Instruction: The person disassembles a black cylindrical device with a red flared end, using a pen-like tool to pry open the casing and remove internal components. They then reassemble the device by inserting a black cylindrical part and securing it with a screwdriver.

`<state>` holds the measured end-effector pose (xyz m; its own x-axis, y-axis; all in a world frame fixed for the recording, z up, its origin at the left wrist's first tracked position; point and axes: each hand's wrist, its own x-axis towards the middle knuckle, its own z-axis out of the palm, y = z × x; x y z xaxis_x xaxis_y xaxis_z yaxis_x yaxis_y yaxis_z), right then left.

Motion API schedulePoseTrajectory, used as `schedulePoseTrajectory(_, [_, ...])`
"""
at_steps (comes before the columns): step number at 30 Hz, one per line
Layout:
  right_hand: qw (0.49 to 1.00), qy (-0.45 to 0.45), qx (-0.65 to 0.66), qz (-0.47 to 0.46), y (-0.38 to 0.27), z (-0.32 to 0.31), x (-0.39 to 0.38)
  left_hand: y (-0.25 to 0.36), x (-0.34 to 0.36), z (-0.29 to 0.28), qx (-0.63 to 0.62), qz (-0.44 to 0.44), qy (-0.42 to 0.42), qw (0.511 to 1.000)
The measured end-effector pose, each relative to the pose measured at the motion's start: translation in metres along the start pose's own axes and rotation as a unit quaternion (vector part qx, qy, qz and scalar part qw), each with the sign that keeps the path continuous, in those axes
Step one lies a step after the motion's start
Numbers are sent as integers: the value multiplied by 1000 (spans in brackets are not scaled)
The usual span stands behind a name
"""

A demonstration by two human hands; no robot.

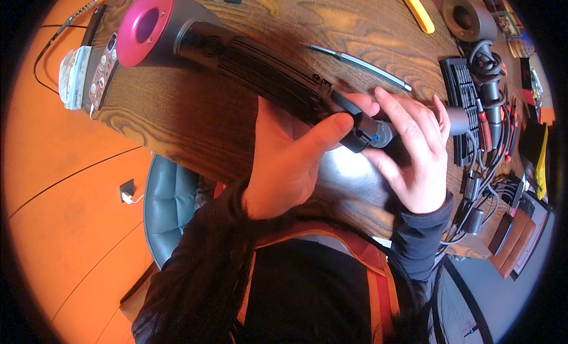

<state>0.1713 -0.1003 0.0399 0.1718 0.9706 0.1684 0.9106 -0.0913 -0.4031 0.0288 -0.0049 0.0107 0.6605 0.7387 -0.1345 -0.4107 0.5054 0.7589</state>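
Both hands on a hair dryer (236, 54), held just above the wood surface (195, 116).

L hand (290, 160): grip closed round the lower end of the dark handle, palm underneath, thumb (331, 128) pressed over the top. Firm hold, carrying the weight.

R hand (414, 154): fingers (402, 116) curled over the handle's butt end, at the grey collar w/ a small blue spot (374, 134). Grip partly closed on that end piece; can't tell how tight, fingertips hide the contact.

Key relation: dryer's long axis runs diagonally, from the two grips up and away to the person's left, ending in the magenta-ringed head (145, 27), far from both hands. Handle end sits between the hands: L hand on the shaft side, R hand on the tip side, nearly touching each other. R is nearer the end cap, L nearer the body.

Beyond R grip: thin metal tool (361, 64) lying on the surface, then a black parts tray (461, 101) and tangle of cables (497, 142) further right. Yellow pry tool (417, 9) further off. Past the dryer head on the L side: phone w/ patterned case (102, 71).
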Motion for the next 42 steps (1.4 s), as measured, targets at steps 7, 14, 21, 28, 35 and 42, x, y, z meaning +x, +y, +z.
schedulePoseTrajectory(7, [991,104,15,-88,5,8,-1,6,0,-1,-13,10,-35,999])
schedulePoseTrajectory(14, [996,66,-12,-66,-1,6,1,4,2,-2,-22,9,-31,999])
schedulePoseTrajectory(21, [994,91,36,-51,-4,15,0,4,1,-2,-26,15,-38,999])
schedulePoseTrajectory(28, [980,160,77,-91,-3,13,-2,4,1,-5,-38,22,-57,997])
schedulePoseTrajectory(35, [980,154,64,-106,-4,6,-3,5,0,2,-99,12,-14,995])
schedulePoseTrajectory(42, [984,133,64,-101,-5,5,-3,5,2,1,-22,19,-36,999])
